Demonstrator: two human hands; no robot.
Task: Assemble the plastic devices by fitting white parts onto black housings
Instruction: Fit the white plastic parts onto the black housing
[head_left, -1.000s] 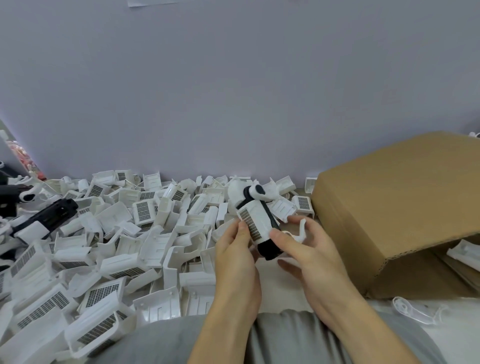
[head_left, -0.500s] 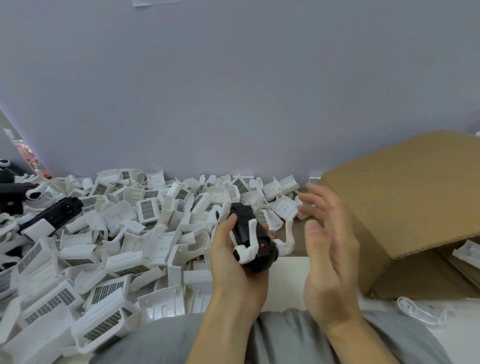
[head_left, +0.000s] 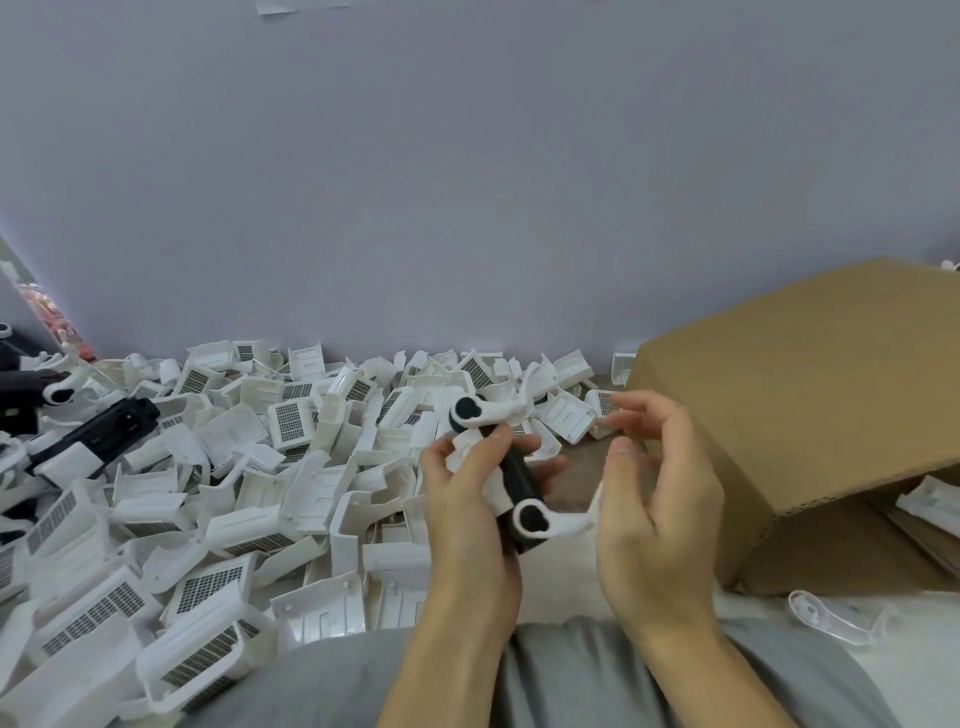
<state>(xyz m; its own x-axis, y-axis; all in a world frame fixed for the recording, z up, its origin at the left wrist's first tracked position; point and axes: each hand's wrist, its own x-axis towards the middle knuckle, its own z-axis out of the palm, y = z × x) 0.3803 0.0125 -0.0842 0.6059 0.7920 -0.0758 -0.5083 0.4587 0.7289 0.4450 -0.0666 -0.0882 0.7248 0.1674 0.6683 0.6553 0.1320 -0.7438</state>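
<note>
Just above the person's lap, in front of the heap of white parts (head_left: 218, 467), the half-built device (head_left: 511, 475) sits in the left hand (head_left: 467, 499), whose fingers and thumb curl round its middle and grip it. Its black housing (head_left: 519, 480) runs lengthwise from the far left down toward the near right, so its long axis points roughly at the palm of the right hand (head_left: 654, 499). That right hand is the free one and lies just beside the device's near end; its fingers are loosely spread and hold nothing, though the heel of the thumb seems to brush the white arm (head_left: 558, 522) that sticks out there, and whether they truly touch I cannot tell. A second white arm (head_left: 491, 410) juts from the far end, above the left hand's fingertips, well clear of the right hand. Each arm ends in a white ring round a black hub. A white cover clings to the left side of the housing, mostly hidden under the left fingers. By my judgement the next move falls to the right hand, which need only close toward the left onto the near arm. The cardboard box (head_left: 810, 395) lies on its side to the right, and a loose clear bracket (head_left: 831, 613) rests near it
</note>
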